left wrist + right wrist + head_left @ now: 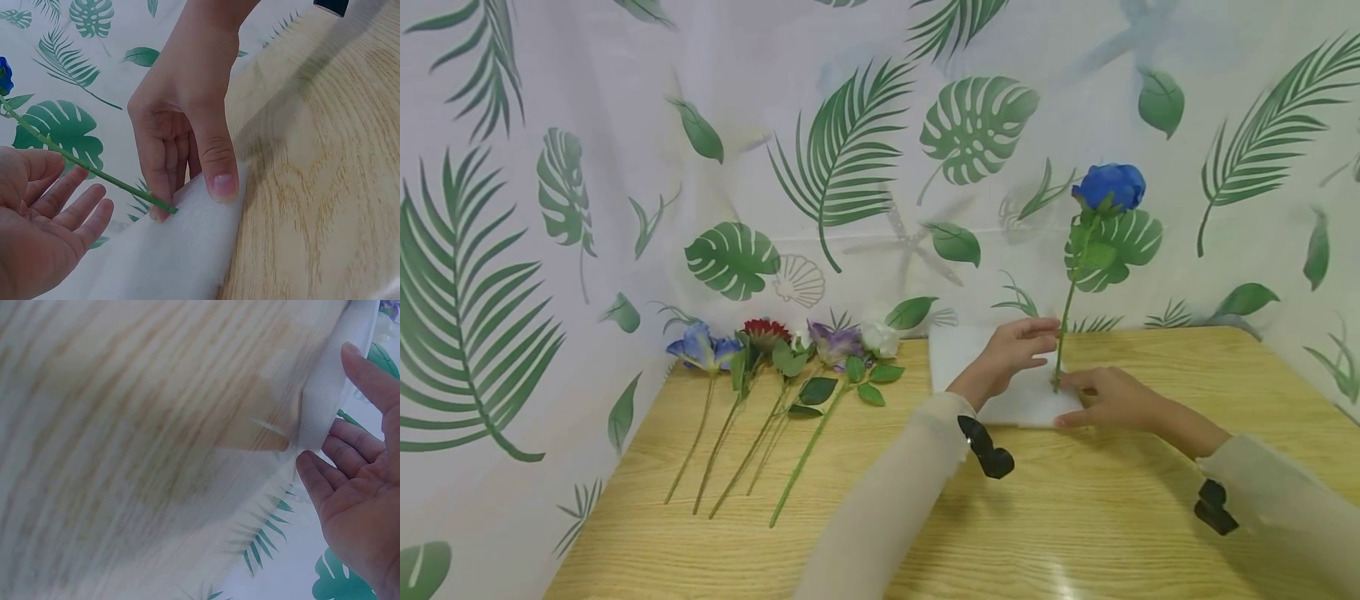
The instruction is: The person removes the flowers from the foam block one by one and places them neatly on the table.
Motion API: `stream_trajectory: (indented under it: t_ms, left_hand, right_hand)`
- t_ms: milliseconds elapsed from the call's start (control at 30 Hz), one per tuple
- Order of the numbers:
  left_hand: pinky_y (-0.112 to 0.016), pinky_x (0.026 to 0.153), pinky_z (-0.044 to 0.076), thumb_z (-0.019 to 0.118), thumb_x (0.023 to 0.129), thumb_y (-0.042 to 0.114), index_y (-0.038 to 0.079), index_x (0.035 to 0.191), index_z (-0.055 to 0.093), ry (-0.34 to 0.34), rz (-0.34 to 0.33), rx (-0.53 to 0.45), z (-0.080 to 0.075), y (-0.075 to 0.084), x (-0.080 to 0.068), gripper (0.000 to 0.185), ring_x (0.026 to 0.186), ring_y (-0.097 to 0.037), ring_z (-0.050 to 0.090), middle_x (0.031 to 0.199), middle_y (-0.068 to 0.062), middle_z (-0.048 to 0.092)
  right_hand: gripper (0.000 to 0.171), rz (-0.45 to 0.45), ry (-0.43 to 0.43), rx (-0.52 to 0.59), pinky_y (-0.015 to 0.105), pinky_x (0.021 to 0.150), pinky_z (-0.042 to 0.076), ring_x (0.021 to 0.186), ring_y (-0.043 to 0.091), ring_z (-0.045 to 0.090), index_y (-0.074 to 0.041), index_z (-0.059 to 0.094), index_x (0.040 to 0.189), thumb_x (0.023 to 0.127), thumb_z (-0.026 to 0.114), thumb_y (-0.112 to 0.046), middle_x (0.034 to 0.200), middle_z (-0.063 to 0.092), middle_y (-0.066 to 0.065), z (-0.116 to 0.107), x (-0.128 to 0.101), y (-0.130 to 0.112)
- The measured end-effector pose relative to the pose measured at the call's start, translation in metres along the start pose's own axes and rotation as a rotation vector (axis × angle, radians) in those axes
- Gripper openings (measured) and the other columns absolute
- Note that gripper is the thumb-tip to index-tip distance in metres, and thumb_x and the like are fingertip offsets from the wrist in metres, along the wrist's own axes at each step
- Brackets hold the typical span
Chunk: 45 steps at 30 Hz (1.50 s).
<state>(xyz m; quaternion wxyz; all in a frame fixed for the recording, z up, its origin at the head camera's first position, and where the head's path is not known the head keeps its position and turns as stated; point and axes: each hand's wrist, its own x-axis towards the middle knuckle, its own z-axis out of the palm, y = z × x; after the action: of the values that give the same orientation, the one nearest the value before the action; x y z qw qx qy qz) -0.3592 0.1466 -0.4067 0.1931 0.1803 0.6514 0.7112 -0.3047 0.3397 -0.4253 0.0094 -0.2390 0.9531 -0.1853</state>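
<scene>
A blue artificial rose (1111, 187) stands nearly upright, slightly tilted right, its green stem's lower end (164, 205) meeting a white foam board (957, 358) near the right edge. My left hand (1017, 354) is beside the stem, fingers loosely extended; in the left wrist view the palm is turned up, a small gap from the stem. My right hand (1116, 400) holds the board's near right corner. Its thumb (220, 181) lies against the foam by the front edge, and its fingers (322, 475) are along the right side, close to the stem's foot.
Several artificial flowers lie on the wooden table (880, 500) to the left: a blue one (703, 348), a dark red one (766, 333), a purple one (837, 343) and a white one (880, 339). A leaf-printed curtain (865, 275) stands behind the table.
</scene>
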Motion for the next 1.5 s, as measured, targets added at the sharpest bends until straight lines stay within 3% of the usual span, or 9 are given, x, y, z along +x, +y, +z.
stream_trajectory:
  t_ms: [233,700,933,1133,1300,1367,1500]
  left_hand:
    - [-0.042,0.108,0.053,0.060,0.103,0.011,0.005,0.137,0.063,-0.038,-0.019,0.027,-0.003,-0.004,0.000,0.035,0.129,-0.031,0.063,0.137,-0.016,0.066]
    - [-0.046,0.111,0.050,0.062,0.102,0.007,0.002,0.133,0.065,-0.061,-0.072,0.013,-0.005,-0.007,0.002,0.032,0.126,-0.031,0.064,0.134,-0.016,0.067]
    - [-0.047,0.110,0.051,0.063,0.100,0.005,0.001,0.132,0.067,-0.072,-0.085,0.028,-0.002,-0.010,0.003,0.032,0.123,-0.029,0.066,0.131,-0.017,0.069]
    - [-0.029,0.098,0.057,0.067,0.098,0.006,0.002,0.128,0.070,-0.132,-0.059,0.087,-0.002,-0.011,-0.001,0.030,0.105,-0.011,0.068,0.132,-0.013,0.069]
    - [-0.016,0.083,0.053,0.068,0.098,0.008,0.000,0.128,0.069,-0.183,0.000,0.134,-0.001,-0.014,-0.004,0.031,0.096,0.000,0.061,0.135,-0.015,0.066]
    - [-0.018,0.086,0.055,0.067,0.099,0.009,-0.001,0.128,0.069,-0.184,0.008,0.137,0.000,-0.014,-0.004,0.031,0.100,-0.003,0.064,0.134,-0.015,0.067]
    - [-0.031,0.098,0.058,0.065,0.100,0.009,-0.003,0.127,0.068,-0.168,0.007,0.130,0.002,-0.014,-0.005,0.029,0.114,-0.022,0.067,0.131,-0.018,0.068]
  right_hand:
    - [0.069,0.010,0.000,-0.015,0.040,0.082,0.057,0.101,0.023,0.068,0.005,0.069,0.126,0.080,0.086,-0.042,0.122,0.071,0.023,0.000,0.000,-0.001]
    - [0.071,0.010,-0.017,-0.004,0.053,0.091,0.059,0.114,0.041,0.068,0.008,0.066,0.128,0.081,0.085,-0.041,0.128,0.067,0.028,-0.001,0.000,0.000]
    - [0.073,-0.001,-0.014,0.003,0.055,0.092,0.058,0.115,0.042,0.068,0.008,0.063,0.132,0.082,0.085,-0.040,0.130,0.065,0.028,0.001,0.000,0.002]
    - [0.069,0.001,-0.017,0.005,0.045,0.085,0.059,0.109,0.034,0.070,0.004,0.066,0.131,0.082,0.084,-0.042,0.125,0.070,0.024,0.001,-0.001,0.002]
    - [0.064,-0.007,-0.012,0.003,0.037,0.079,0.057,0.103,0.029,0.070,0.001,0.069,0.126,0.082,0.084,-0.041,0.119,0.073,0.020,0.000,-0.002,0.002]
    - [0.062,-0.016,-0.002,-0.003,0.038,0.080,0.058,0.103,0.031,0.071,0.001,0.070,0.125,0.081,0.085,-0.041,0.118,0.074,0.020,0.000,-0.002,0.002]
    - [0.065,-0.019,0.005,0.001,0.046,0.083,0.060,0.105,0.037,0.071,0.004,0.069,0.125,0.081,0.085,-0.040,0.121,0.071,0.025,0.000,-0.002,0.002]
